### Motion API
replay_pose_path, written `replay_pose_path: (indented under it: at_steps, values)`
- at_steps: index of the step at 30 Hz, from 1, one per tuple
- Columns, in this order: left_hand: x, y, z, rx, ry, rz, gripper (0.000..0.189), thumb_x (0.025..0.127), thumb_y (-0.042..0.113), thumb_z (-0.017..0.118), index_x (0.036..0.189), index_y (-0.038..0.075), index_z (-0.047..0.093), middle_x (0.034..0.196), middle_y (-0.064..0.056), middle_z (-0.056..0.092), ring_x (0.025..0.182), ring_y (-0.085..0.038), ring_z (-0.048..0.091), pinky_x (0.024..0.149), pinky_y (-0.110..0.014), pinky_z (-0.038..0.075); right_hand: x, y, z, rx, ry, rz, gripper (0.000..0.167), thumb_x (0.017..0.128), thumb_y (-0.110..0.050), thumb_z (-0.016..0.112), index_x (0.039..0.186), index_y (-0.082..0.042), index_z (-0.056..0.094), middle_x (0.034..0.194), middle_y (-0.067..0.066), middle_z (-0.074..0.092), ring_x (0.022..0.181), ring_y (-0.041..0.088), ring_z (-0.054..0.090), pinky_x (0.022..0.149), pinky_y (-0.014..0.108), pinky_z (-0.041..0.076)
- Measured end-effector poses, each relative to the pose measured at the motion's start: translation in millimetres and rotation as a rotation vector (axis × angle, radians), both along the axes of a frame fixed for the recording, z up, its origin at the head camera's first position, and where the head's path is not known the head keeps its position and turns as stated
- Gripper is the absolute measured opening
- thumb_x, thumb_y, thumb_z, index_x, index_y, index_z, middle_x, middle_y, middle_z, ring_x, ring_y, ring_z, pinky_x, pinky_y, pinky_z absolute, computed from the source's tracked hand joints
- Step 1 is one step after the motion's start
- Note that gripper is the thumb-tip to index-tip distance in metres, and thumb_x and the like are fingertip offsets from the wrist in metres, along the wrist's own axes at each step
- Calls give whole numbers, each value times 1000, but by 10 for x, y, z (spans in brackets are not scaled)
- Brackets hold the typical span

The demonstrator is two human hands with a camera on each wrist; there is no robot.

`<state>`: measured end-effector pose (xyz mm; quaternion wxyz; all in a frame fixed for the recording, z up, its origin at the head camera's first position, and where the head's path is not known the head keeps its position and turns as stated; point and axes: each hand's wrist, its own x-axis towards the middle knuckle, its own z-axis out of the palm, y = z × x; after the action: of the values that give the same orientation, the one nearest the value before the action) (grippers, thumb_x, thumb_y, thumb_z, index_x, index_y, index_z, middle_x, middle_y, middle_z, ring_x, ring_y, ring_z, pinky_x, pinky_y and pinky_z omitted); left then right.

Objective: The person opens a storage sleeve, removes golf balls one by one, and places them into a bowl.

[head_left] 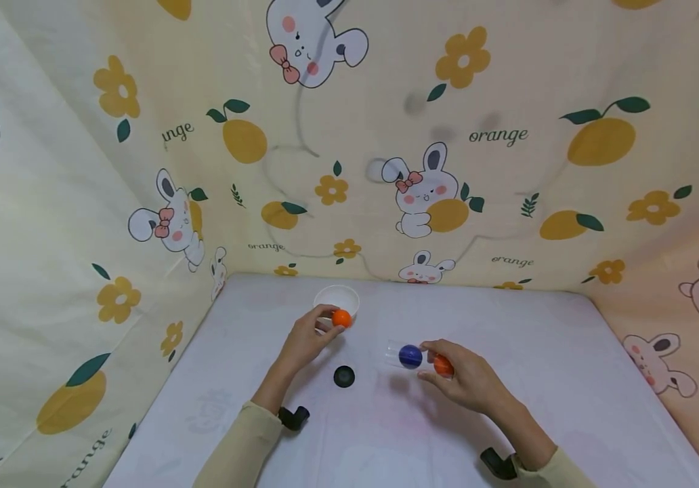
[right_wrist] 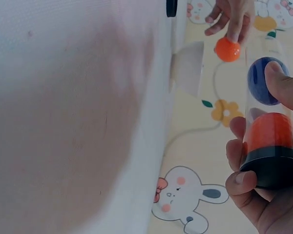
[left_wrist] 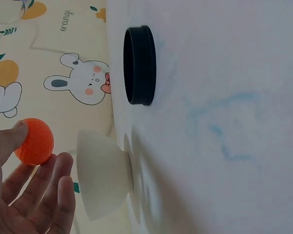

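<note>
- Left of the black cap (head_left: 344, 376) and farther back, we see the left hand (head_left: 307, 342), its thumb and fingertips pinching a small ball.
- Beyond the cap, we see the white bowl (head_left: 336, 296) standing upright on the white tabletop (head_left: 508, 332).
- The dimpled orange ball (head_left: 341, 318) in that pinch is beyond the cap too, in the air close to the bowl and higher than its rim.
- Right of the cap and a little farther back, we see the clear tube (head_left: 391, 353), held sideways above the tabletop.
- Farther right of the cap, inside the tube, we find a blue ball (head_left: 410, 356), then a second orange ball (head_left: 443, 367) next to the black base (right_wrist: 273, 168).
- Farthest right of the cap, we see the right hand (head_left: 474, 381), thumb and fingers curled around the tube.
</note>
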<state>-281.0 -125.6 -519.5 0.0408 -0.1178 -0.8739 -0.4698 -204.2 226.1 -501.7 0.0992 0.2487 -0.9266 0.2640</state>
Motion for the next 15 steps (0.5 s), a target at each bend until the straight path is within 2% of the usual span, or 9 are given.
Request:
replay_pose_path:
  at_steps: [6,15]
  values:
    - [-90,-20,-41,-29,20,39,43,99,29,81,138,18,66,130,-6,71,96,-19,71,78,-32,63,10,25,2,-9,-5,-8,49,96,-44,82,135,-17,71,123,5,75,99,14,68,84,41,62]
    - [-189,-36,-93,-17,-1,72,43,99,27,82,137,17,66,129,-6,71,94,-20,69,77,-33,61,16,38,-4,1,-29,-19,49,96,-43,82,136,-17,71,125,6,75,100,15,68,85,43,62]
